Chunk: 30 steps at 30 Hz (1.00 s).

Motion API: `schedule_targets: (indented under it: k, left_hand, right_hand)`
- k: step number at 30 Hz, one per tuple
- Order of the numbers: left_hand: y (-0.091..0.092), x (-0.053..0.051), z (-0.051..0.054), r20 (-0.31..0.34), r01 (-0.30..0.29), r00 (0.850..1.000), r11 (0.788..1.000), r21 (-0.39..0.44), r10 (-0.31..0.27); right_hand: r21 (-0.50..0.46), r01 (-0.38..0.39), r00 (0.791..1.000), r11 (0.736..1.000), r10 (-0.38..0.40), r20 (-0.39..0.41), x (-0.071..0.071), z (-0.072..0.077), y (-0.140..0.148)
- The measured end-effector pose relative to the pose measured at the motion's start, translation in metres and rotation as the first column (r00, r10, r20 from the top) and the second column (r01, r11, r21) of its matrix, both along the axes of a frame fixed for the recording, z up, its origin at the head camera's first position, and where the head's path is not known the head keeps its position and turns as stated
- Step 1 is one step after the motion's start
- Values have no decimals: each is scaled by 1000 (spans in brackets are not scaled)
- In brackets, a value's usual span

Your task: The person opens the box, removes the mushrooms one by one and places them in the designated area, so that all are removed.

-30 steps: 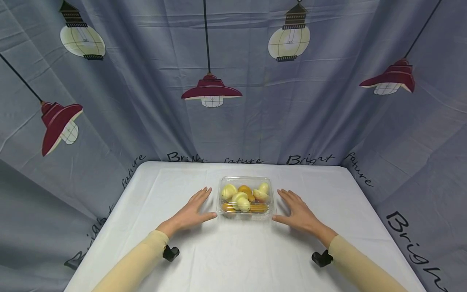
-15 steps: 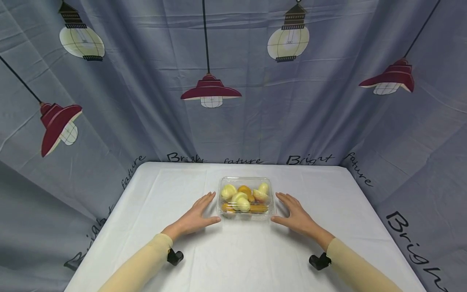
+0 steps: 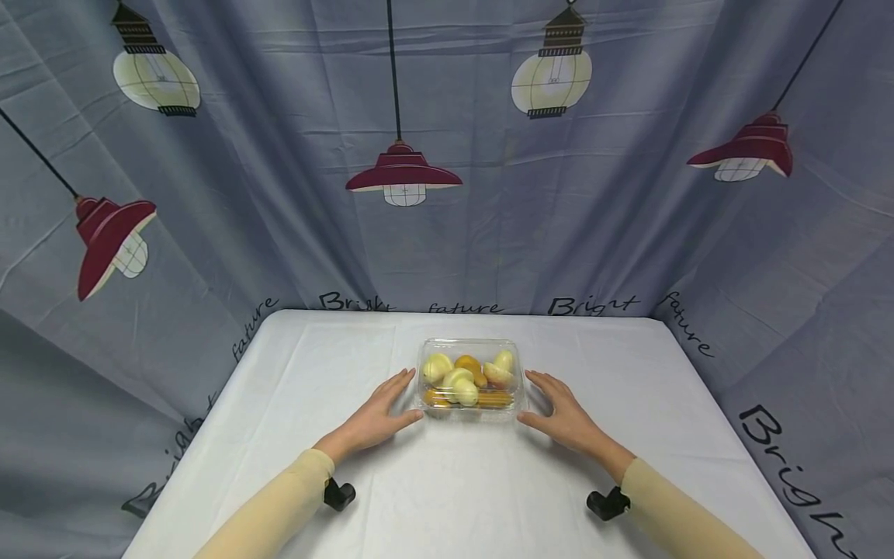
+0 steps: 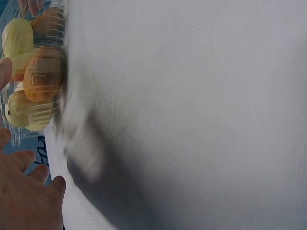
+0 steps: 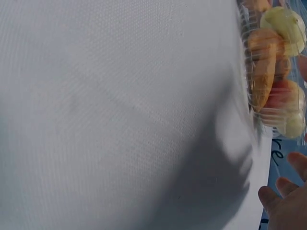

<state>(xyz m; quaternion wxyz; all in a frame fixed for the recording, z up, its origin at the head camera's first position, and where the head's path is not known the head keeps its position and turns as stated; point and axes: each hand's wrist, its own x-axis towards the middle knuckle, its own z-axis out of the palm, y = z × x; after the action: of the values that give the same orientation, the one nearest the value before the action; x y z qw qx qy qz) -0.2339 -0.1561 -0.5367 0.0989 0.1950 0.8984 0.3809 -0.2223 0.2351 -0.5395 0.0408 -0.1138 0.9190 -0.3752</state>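
A clear plastic container (image 3: 471,414) with several yellow and orange fruit-like items in it stands near the middle of the white table. At its left side is the left hand (image 3: 373,419), fingers extended and thumb apart; the right hand (image 3: 567,418) mirrors it on the other side. Whether the fingertips touch the container cannot be told. Both wrist views show it too: the container (image 4: 41,67) lies beyond the left hand (image 4: 29,191), and the container (image 5: 276,72) beyond the right hand (image 5: 290,203). Neither hand holds anything.
The table (image 3: 461,497) is covered in white cloth. Behind and beside it hangs a blue-grey curtain (image 3: 475,248) printed with lamps and lettering. A black wrist device (image 3: 340,494) sits below the left sleeve, another device (image 3: 608,504) by the right sleeve.
The left hand has moved right and slightly nearer the front edge, closer to the container. The right hand has shifted slightly left towards it. The container has not visibly moved.
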Motion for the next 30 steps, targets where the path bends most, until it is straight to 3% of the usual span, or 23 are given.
schedule_targets:
  k: [16, 30]
  left_hand:
    - [2, 0, -3, 53, -52, 997, 997, 63, 49]
    - [6, 0, -3, 90, -64, 995, 987, 146, 51]
  right_hand:
    - [-126, 23, 999, 992, -17, 46, 1, -5, -5]
    - [-262, 93, 988, 961, -57, 142, 4, -5, -7]
